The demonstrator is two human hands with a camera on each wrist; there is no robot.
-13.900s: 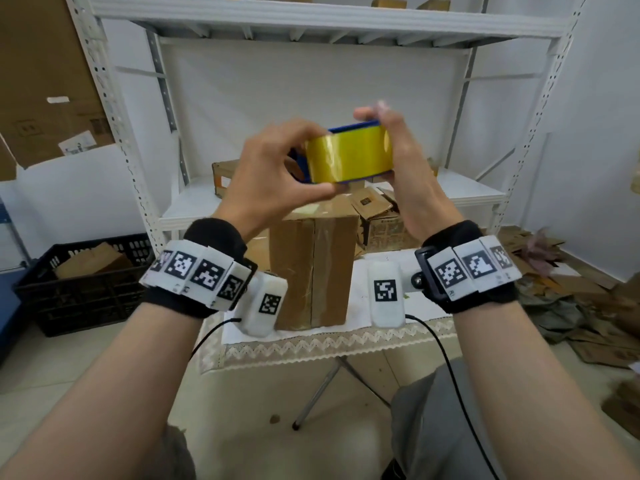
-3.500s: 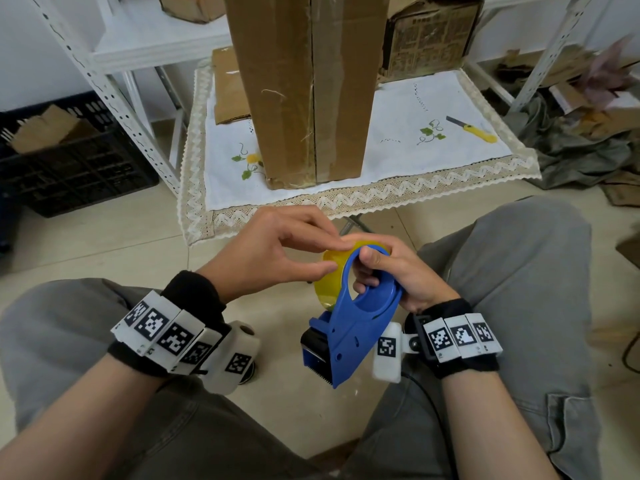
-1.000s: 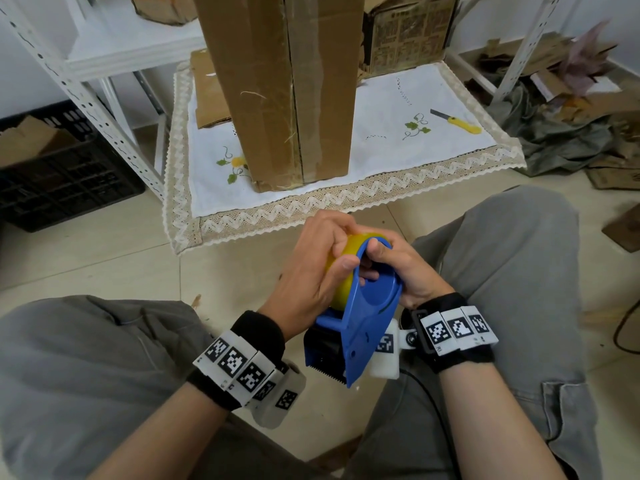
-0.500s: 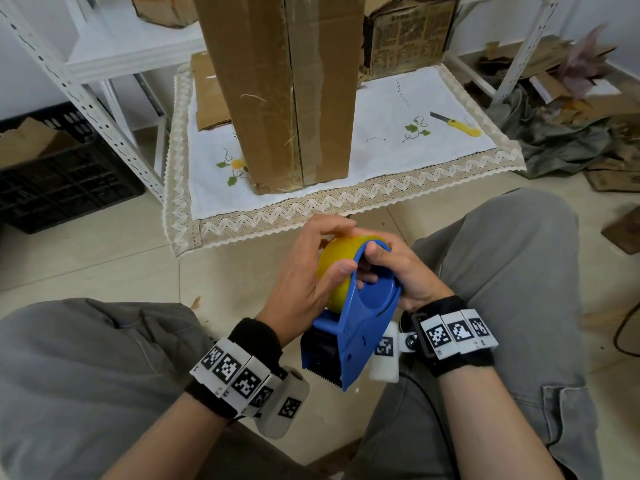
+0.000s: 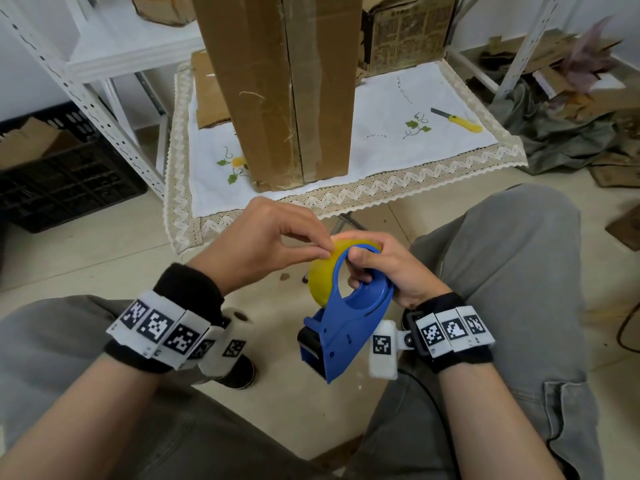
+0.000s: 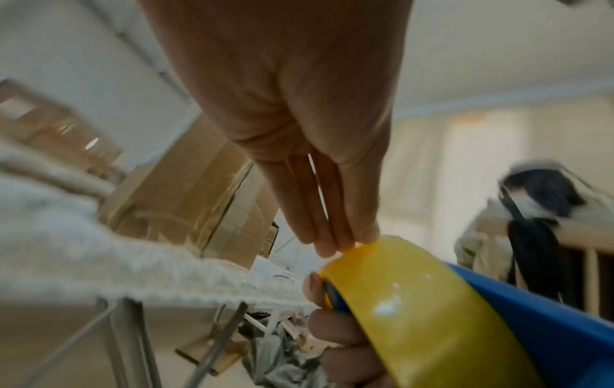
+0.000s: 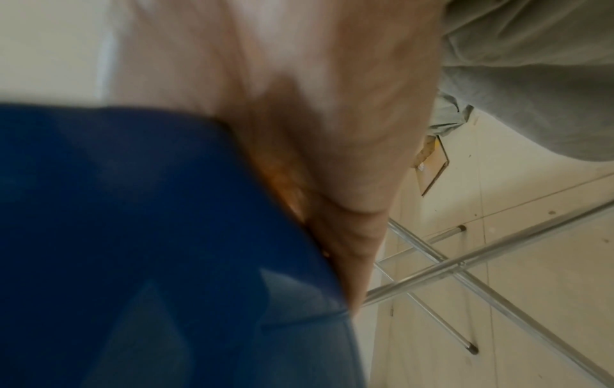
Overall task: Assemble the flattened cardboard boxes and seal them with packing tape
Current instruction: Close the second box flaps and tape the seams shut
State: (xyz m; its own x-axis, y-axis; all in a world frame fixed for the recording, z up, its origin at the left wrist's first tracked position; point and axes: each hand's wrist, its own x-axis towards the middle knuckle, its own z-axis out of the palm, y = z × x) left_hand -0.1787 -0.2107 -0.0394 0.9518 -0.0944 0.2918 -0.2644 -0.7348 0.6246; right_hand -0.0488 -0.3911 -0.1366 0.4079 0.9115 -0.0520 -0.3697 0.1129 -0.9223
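Note:
A blue tape dispenser [image 5: 349,317] with a yellow tape roll [image 5: 322,275] hangs over my lap. My right hand [image 5: 384,268] grips it, thumb hooked through the frame's round hole. My left hand [image 5: 277,237] pinches at the top edge of the tape roll [image 6: 408,302] with thumb and fingertips [image 6: 335,241]. In the right wrist view, blurred, the blue dispenser [image 7: 149,236] lies against my palm. A tall brown cardboard box [image 5: 284,84] stands upright on the small cloth-covered table [image 5: 415,188], with tape down its centre seam.
A yellow utility knife [image 5: 457,120] lies on the cloth at the right. A flat cardboard piece [image 5: 207,95] lies behind the box. A black crate [image 5: 59,171] sits on the floor at left beside white shelving [image 5: 90,88]. Scrap cardboard and cloth [image 5: 571,133] lie at right.
My left hand has lifted off the side of the roll, and its fingertips now pinch at the roll's top edge. The right hand keeps the same hold on the dispenser.

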